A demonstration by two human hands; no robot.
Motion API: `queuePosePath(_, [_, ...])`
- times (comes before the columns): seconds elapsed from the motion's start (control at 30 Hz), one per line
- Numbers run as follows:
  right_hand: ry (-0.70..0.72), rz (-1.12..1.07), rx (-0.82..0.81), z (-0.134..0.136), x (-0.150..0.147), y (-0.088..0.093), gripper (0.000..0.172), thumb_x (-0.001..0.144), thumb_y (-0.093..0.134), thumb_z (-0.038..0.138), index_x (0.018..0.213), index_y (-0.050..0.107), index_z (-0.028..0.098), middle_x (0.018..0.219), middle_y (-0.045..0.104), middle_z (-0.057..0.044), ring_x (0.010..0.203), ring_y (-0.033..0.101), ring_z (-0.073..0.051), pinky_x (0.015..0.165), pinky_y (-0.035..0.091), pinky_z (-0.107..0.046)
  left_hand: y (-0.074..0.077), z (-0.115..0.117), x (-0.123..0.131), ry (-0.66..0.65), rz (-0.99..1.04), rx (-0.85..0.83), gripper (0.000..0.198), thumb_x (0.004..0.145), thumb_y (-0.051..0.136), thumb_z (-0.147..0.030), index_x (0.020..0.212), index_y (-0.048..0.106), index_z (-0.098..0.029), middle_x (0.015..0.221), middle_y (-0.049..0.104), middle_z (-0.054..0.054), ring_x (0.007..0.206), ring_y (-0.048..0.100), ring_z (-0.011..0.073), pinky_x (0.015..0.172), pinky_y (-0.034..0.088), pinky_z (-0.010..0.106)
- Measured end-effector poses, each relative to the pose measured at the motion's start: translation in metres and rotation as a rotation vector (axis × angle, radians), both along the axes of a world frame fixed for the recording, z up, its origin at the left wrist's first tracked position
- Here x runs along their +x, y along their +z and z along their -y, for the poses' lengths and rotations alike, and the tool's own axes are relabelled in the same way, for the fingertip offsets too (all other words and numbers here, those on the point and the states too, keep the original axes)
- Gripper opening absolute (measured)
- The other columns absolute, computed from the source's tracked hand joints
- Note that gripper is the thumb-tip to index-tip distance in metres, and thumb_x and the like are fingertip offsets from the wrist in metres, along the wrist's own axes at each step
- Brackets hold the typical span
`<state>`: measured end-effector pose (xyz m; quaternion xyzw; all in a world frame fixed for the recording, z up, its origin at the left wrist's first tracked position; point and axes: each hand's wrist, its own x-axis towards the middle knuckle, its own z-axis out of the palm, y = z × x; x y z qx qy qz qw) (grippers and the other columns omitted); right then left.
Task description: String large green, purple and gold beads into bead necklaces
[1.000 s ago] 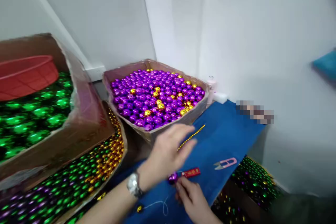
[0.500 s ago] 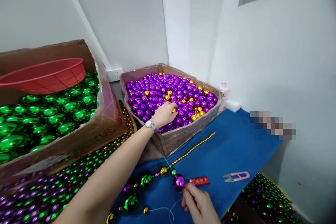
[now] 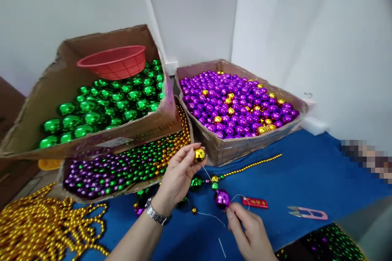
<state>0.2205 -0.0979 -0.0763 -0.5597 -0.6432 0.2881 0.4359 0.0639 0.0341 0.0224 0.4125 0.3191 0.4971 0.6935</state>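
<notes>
My left hand (image 3: 176, 177), with a watch on its wrist, pinches a shiny gold ball (image 3: 199, 155) between thumb and fingers. A thin needle (image 3: 207, 172) points up close to that ball; whether its tip is inside the hole I cannot tell. Lower down, my right hand (image 3: 249, 228) grips the underside of a larger purple ball (image 3: 221, 199). A small green bead (image 3: 214, 186) sits just above the purple one, in line with the needle. White thread (image 3: 211, 214) curves over the blue cloth (image 3: 257, 183). A bead garland lies partly hidden behind my left hand.
Behind stand a carton of purple and gold balls (image 3: 254, 140) and a carton of green balls (image 3: 153, 124) with a red basket (image 3: 112, 63). Pink snips (image 3: 309, 213) and a red tag (image 3: 255, 202) lie to the right. Gold bead strands (image 3: 52, 228) pile up at left.
My left hand has come back from the carton of purple balls with a gold ball, down to the needle. The view has turned left. My right hand still grips the purple ball.
</notes>
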Motion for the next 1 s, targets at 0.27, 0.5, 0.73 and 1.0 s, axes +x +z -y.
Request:
queuePosePath(0.27, [0.061,0.069,0.028,-0.005,-0.011,-0.001,0.024,0.097,0.037,0.027,0.077,0.05,0.021,0.06,0.051,0.003,0.053,0.05,-0.011,0.054,0.034,-0.02,-0.012,0.012,-0.023,0.101,0.081,-0.048,0.026,0.082,0.065,-0.022,0.107,0.064,-0.016,0.103,0.062,0.006,0.095,0.059,0.0164,0.096,0.048,0.04])
queuePosePath(0.5, [0.076,0.096,0.003,-0.008,-0.017,0.002,0.024,0.097,0.037,0.026,0.078,0.051,0.021,0.061,0.051,0.003,0.052,0.05,-0.011,0.053,0.034,-0.02,-0.019,0.014,-0.031,0.137,0.016,0.006,0.024,0.081,0.066,-0.022,0.105,0.062,-0.019,0.1,0.06,0.004,0.094,0.058,0.0155,0.093,0.048,0.037])
queuePosePath(0.73, [0.1,0.038,-0.119,-0.006,-0.022,0.017,0.023,0.097,0.038,0.029,0.08,0.051,0.021,0.059,0.059,0.004,0.052,0.058,-0.01,0.054,0.037,-0.017,-0.035,0.03,-0.027,0.173,-0.17,0.139,0.016,0.082,0.065,-0.026,0.096,0.067,-0.018,0.113,0.062,0.007,0.1,0.057,0.0171,0.083,0.045,0.023])
queuePosePath(1.0, [0.277,0.063,-0.005,-0.007,-0.016,0.023,0.011,0.095,0.044,0.023,0.097,0.055,0.024,0.073,0.067,0.003,0.064,0.064,-0.011,0.061,0.043,-0.017,-0.032,0.033,-0.033,0.084,0.023,-0.036,0.038,0.085,0.062,-0.024,0.121,0.052,-0.022,0.11,0.061,0.01,0.1,0.059,0.0204,0.081,0.048,0.03])
